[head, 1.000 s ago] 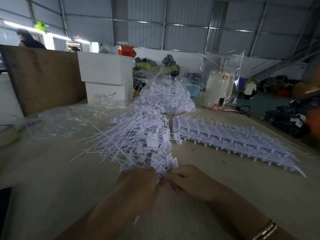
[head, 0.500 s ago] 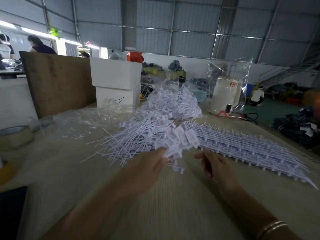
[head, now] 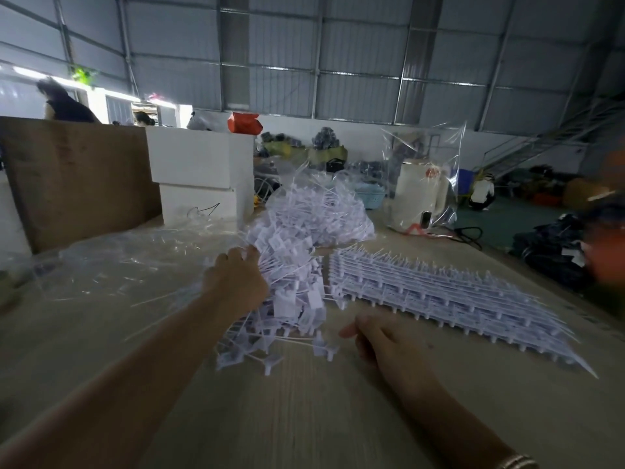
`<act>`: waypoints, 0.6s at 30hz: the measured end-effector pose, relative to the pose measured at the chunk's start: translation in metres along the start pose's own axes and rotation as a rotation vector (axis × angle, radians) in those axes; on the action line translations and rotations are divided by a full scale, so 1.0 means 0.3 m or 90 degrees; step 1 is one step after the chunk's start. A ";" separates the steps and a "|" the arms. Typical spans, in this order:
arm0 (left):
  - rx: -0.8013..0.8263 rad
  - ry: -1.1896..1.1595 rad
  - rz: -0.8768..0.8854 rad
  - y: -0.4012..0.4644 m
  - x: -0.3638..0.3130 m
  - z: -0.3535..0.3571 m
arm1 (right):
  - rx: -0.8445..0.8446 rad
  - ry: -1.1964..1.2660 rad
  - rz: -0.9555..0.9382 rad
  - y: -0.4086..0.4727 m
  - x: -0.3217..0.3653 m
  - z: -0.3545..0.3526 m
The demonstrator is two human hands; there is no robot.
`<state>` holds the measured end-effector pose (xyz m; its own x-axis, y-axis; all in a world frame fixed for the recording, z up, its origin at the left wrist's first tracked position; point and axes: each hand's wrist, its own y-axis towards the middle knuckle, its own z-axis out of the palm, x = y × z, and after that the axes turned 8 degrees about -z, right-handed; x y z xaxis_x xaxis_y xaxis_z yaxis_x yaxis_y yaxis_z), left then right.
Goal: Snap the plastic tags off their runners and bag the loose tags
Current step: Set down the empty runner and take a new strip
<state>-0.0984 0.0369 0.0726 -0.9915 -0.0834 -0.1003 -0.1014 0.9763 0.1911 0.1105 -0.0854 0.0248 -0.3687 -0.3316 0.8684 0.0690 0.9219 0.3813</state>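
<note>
Left hand (head: 235, 286) curled around a thick bundle of loose tags (head: 291, 292), thin white plastic strips with small square heads, lifted over the pale wooden table (head: 304, 418). Right hand (head: 382, 340) loosely curled near the table, holding nothing. Flat stack of runners (head: 439, 296) to the right. Crinkled clear bag (head: 111, 265) on the left, edges hard to make out.

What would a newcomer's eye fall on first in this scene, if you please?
Most likely the white heap of loose tags at the table's centre, with the left hand gripping a bunch of them. Just right of it lies a flat stack of tags on their runners, and the right hand hangs loosely curled near the front of the wooden table.
</note>
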 end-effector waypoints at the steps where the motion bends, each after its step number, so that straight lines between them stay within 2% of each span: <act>1: -0.016 0.007 -0.007 0.004 -0.003 0.015 | 0.005 -0.003 -0.004 0.000 -0.002 0.000; 5: -0.104 -0.001 -0.018 -0.009 -0.017 0.000 | 0.023 0.030 0.005 -0.003 -0.010 0.004; 10: -0.142 -0.072 -0.014 -0.103 -0.027 -0.017 | 0.032 0.036 0.001 -0.001 -0.004 0.003; 13: -0.207 -0.105 0.035 -0.179 -0.044 0.007 | 0.028 0.027 0.003 -0.008 0.000 -0.002; 18: -0.243 -0.118 0.124 -0.247 -0.092 0.042 | 0.036 -0.007 -0.004 -0.013 0.019 -0.002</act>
<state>-0.0625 -0.0305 0.0490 -0.9672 0.1656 -0.1928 0.0282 0.8238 0.5662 0.1087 -0.0909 0.0285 -0.3793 -0.3360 0.8621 0.0143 0.9295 0.3685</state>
